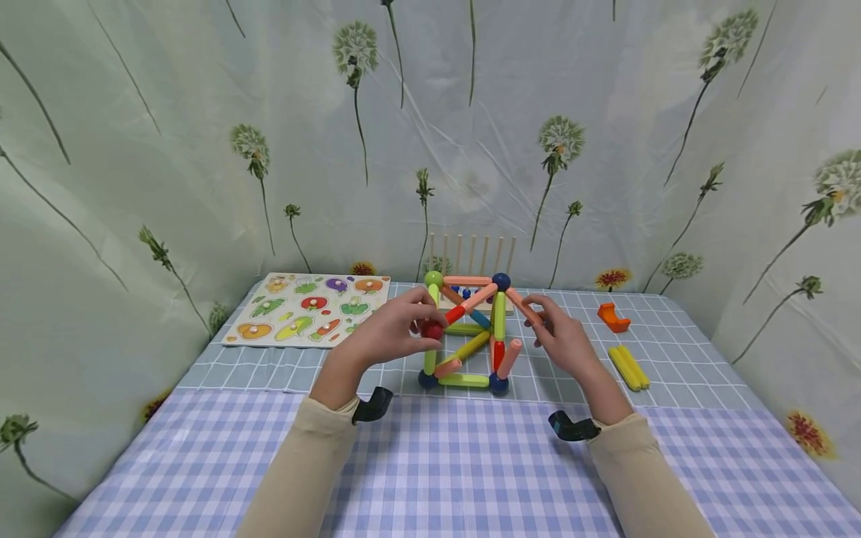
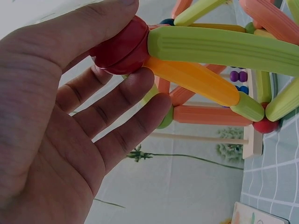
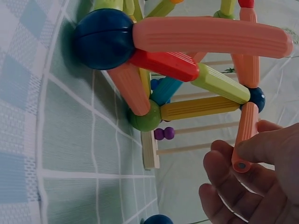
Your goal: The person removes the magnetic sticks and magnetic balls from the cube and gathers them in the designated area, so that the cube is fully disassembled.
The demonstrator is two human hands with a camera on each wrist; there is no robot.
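Observation:
A cube-like frame of magnetic sticks and balls stands on the table, with a light green stick (image 1: 464, 381) along its near bottom edge. My left hand (image 1: 383, 332) grips a red ball (image 2: 122, 49) at the near upper left corner, thumb on one side and fingers on the other. A light green stick (image 2: 224, 49) and an orange-yellow one (image 2: 194, 81) meet that ball. At the right, my right hand (image 1: 565, 340) pinches the free end of a salmon stick (image 3: 246, 135), whose other end touches a dark blue ball (image 3: 256, 100) at the top far corner. Another salmon stick (image 1: 509, 359) rises free from the near lower right ball (image 1: 498, 383).
Behind the frame stands a wooden bead counter (image 1: 486, 254) with upright rods. A vegetable peg puzzle (image 1: 309, 305) lies at the left. Yellow sticks (image 1: 628, 368) and an orange curved block (image 1: 613, 319) lie at the right. A floral curtain (image 1: 471, 149) hangs behind the table.

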